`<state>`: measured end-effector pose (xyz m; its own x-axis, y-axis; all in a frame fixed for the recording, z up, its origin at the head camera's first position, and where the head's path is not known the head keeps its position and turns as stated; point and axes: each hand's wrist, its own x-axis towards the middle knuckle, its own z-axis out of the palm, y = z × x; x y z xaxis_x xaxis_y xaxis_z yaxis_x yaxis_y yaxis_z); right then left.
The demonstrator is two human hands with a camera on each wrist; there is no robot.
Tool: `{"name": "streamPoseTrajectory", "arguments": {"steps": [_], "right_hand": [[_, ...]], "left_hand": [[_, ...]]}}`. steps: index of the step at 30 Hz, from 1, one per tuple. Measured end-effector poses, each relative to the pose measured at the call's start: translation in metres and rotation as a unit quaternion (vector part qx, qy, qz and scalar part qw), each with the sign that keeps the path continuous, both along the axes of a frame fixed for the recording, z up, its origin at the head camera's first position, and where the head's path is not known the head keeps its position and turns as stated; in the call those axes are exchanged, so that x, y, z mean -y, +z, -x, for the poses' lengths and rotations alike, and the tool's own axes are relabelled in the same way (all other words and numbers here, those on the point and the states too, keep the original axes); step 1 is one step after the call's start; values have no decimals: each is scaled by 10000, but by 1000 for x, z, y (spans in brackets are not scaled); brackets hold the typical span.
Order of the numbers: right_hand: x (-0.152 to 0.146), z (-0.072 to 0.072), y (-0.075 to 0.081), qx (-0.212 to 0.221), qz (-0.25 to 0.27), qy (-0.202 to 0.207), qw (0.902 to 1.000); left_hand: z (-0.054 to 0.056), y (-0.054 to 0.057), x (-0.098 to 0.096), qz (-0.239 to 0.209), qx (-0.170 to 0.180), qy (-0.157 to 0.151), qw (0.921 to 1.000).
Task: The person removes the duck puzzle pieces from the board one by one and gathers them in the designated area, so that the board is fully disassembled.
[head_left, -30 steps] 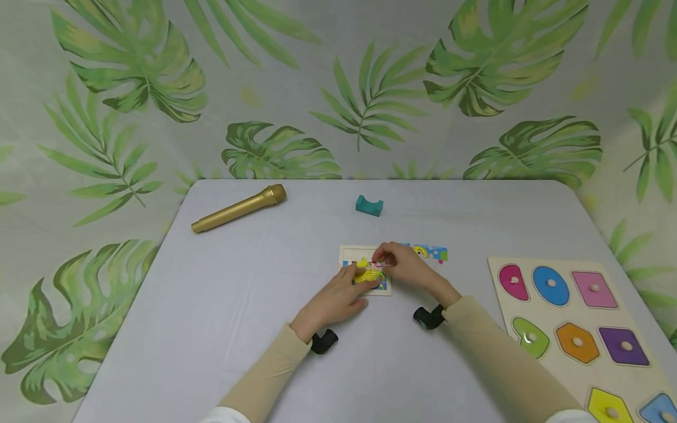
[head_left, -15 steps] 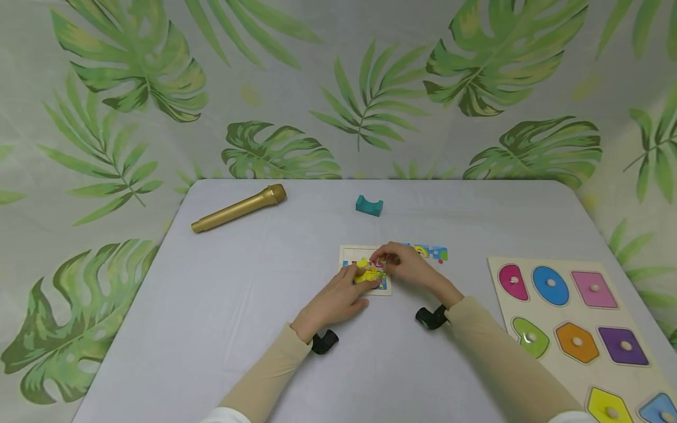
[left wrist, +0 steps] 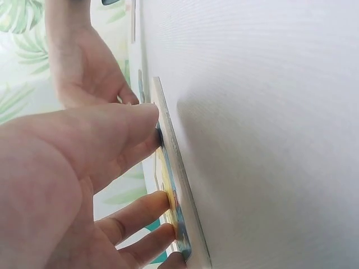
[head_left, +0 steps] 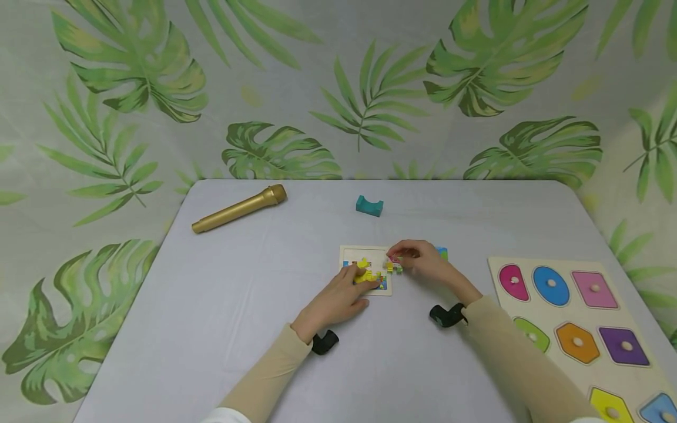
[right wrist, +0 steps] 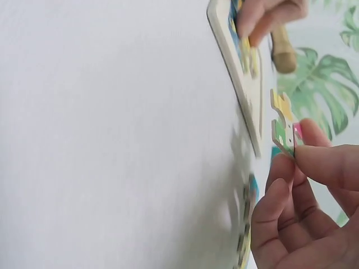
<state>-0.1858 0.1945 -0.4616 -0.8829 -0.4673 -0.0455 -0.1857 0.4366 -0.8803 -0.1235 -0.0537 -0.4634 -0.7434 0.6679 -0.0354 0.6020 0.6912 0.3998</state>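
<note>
My left hand (head_left: 335,295) rests on a small wooden puzzle tray (head_left: 365,248), its fingertips on the yellow and blue jigsaw pieces fitted in the lower part. In the left wrist view the thumb (left wrist: 143,116) lies at the tray's edge. Just off the tray's right side, my right hand (head_left: 423,259) pinches a jigsaw piece (right wrist: 283,129) between thumb and fingers. The piece shows yellow, green and some pink, and it hangs above the tabletop, apart from the tray. Bare wood shows in the upper part of the tray.
Loose jigsaw pieces (right wrist: 245,227) lie right of the tray, mostly hidden behind my right hand in the head view. A large shape-knob board (head_left: 545,264) is at the right. Farther back are a gold microphone (head_left: 240,208) and a teal curved block (head_left: 369,206).
My right hand has lifted the jigsaw piece away from the tray and moved right with it, now covering more of the loose pieces. The left hand has stayed in place.
</note>
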Motion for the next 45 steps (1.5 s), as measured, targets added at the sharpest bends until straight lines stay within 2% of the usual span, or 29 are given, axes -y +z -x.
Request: {"name": "streamPoseTrajectory", "arguments": {"steps": [5, 12, 20, 27, 35, 40, 45], "right_hand": [[-25, -1, 2, 123, -236, -198, 9994], [-59, -9, 9, 164, -522, -419, 9976], [-86, -13, 6, 4, -725, -371, 9967], [-88, -13, 4, -229, -905, -313, 9951], [-85, -12, 1, -599, -1308, -357, 9889], [-83, -14, 3, -583, -1417, -420, 9873], [-78, -16, 8, -515, -1300, -539, 9887]], "left_hand": [[0, -1, 0, -4, 126, 75, 9999], [-1, -2, 0, -97, 85, 54, 9999], [-2, -2, -1, -150, 65, 51, 9999], [-2, -2, -1, -165, 170, 116, 9997], [-2, 0, -2, -128, 76, 84, 9999], [-2, 0, -1, -128, 40, 58, 9999], [-1, -1, 2, -136, -49, 4, 9999]]}}
